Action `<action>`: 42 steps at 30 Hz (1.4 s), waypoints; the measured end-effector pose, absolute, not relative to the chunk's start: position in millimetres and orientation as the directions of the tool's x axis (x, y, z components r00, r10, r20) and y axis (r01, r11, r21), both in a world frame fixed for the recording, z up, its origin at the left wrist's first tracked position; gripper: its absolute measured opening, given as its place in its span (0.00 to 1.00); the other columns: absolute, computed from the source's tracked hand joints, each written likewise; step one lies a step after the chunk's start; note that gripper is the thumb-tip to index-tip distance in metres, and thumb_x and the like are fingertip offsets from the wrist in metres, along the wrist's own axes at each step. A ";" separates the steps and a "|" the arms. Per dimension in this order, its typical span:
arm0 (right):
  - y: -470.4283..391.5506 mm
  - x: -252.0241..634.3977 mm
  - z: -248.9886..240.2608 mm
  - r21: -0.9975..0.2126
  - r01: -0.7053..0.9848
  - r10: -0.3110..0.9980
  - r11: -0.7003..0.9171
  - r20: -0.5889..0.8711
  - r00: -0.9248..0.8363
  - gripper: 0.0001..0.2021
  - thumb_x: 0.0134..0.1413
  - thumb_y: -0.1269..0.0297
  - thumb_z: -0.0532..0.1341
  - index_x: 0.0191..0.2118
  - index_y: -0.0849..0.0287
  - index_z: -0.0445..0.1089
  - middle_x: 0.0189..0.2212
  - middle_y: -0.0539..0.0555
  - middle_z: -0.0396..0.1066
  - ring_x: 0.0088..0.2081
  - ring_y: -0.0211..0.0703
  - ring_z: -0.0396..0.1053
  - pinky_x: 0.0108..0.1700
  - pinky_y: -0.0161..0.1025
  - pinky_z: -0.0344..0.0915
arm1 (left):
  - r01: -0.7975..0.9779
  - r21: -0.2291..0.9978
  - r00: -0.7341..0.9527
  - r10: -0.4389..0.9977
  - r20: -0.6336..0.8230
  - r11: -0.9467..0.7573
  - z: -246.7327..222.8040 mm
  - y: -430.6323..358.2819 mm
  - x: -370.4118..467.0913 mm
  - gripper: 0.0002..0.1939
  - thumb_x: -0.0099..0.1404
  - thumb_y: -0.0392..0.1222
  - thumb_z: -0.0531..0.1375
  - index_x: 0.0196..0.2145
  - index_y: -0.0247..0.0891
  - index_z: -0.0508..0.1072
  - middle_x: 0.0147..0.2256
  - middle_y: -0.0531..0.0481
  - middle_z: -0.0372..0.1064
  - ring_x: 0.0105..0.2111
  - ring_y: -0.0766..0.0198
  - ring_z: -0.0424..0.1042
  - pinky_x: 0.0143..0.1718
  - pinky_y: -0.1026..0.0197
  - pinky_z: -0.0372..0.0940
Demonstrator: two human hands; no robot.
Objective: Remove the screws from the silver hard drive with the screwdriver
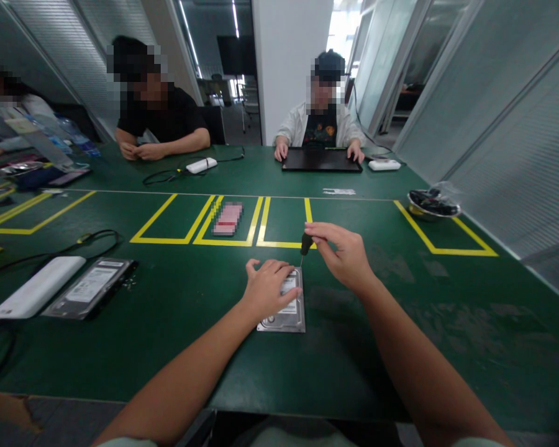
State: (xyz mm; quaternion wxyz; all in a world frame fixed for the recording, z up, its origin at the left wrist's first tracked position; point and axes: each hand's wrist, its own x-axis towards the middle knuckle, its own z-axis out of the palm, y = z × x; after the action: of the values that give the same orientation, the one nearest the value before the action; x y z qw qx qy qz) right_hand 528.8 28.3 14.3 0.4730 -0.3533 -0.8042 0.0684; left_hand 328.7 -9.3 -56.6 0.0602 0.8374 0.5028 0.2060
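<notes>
A silver hard drive (289, 320) with a white label lies flat on the green table in front of me. My left hand (271, 287) rests across its upper left part, fingers spread and thumb reaching over the label, covering much of it. My right hand (342, 251) is closed around the dark handle of a screwdriver (306, 242), held nearly upright. The thin shaft points down at the drive's top right corner; whether the tip sits in a screw is too small to tell.
On the left lie a second hard drive (93, 285), small loose bits (130, 282), a white power bank (40, 287) and black cables. Yellow tape (223, 243) marks boxes, one with a pink item (228, 218). A metal bowl (431, 214) stands right. Several people sit opposite, one touching a black panel (321, 160).
</notes>
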 end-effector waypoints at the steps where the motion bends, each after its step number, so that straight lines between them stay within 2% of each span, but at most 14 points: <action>1: 28.1 528.9 14.7 -0.440 0.503 0.629 0.744 0.715 -0.305 0.13 0.63 0.72 0.55 0.45 0.55 0.75 0.47 0.56 0.77 0.50 0.44 0.74 0.54 0.49 0.71 | 0.818 0.307 0.407 0.867 0.287 -0.486 -56.7 -9.4 328.8 0.20 0.64 0.55 0.59 0.51 0.46 0.71 0.52 0.45 0.71 0.52 0.49 0.66 0.55 0.39 0.44; 9: 27.0 529.9 17.2 -0.439 0.496 0.627 0.749 0.712 -0.317 0.14 0.62 0.72 0.55 0.46 0.54 0.76 0.47 0.55 0.77 0.50 0.44 0.74 0.53 0.49 0.71 | 0.819 0.303 0.408 0.866 0.290 -0.487 -58.5 -9.5 329.2 0.20 0.64 0.55 0.59 0.51 0.46 0.72 0.52 0.44 0.71 0.52 0.48 0.66 0.56 0.39 0.45; 14: 26.9 530.0 17.9 -0.417 0.497 0.607 0.761 0.728 -0.319 0.11 0.62 0.71 0.56 0.44 0.57 0.76 0.44 0.57 0.77 0.48 0.44 0.74 0.51 0.48 0.71 | 0.814 0.306 0.414 0.862 0.294 -0.495 -58.0 -9.6 329.2 0.20 0.64 0.55 0.59 0.51 0.46 0.72 0.52 0.45 0.71 0.52 0.49 0.66 0.56 0.38 0.45; 22: 25.9 530.0 17.8 -0.408 0.529 0.616 0.744 0.726 -0.306 0.10 0.62 0.68 0.58 0.44 0.55 0.76 0.42 0.56 0.76 0.45 0.44 0.74 0.48 0.45 0.71 | 0.819 0.300 0.414 0.866 0.282 -0.489 -59.1 -10.0 329.5 0.20 0.64 0.55 0.59 0.51 0.46 0.72 0.53 0.44 0.71 0.52 0.48 0.66 0.56 0.39 0.45; 35: 27.6 530.8 16.2 -0.392 0.522 0.596 0.758 0.741 -0.309 0.10 0.61 0.70 0.57 0.43 0.55 0.75 0.43 0.55 0.78 0.47 0.45 0.75 0.50 0.49 0.72 | 0.800 0.309 0.439 0.853 0.283 -0.514 -60.0 -7.8 327.1 0.21 0.65 0.55 0.58 0.52 0.45 0.71 0.53 0.45 0.71 0.53 0.50 0.66 0.56 0.39 0.45; 42: 27.4 531.2 17.1 -0.390 0.523 0.597 0.758 0.739 -0.313 0.09 0.61 0.70 0.57 0.42 0.56 0.74 0.43 0.56 0.78 0.47 0.45 0.75 0.51 0.47 0.71 | 0.790 0.315 0.449 0.846 0.286 -0.526 -60.6 -5.9 326.4 0.20 0.64 0.55 0.60 0.51 0.46 0.71 0.52 0.46 0.71 0.52 0.51 0.66 0.55 0.41 0.46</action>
State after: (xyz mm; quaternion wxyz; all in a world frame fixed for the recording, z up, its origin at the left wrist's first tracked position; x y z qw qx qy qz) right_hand 531.2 27.4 17.1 0.4734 -0.3458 -0.8092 0.0389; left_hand 326.4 -5.9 -60.6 0.0679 0.8485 0.4821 0.2073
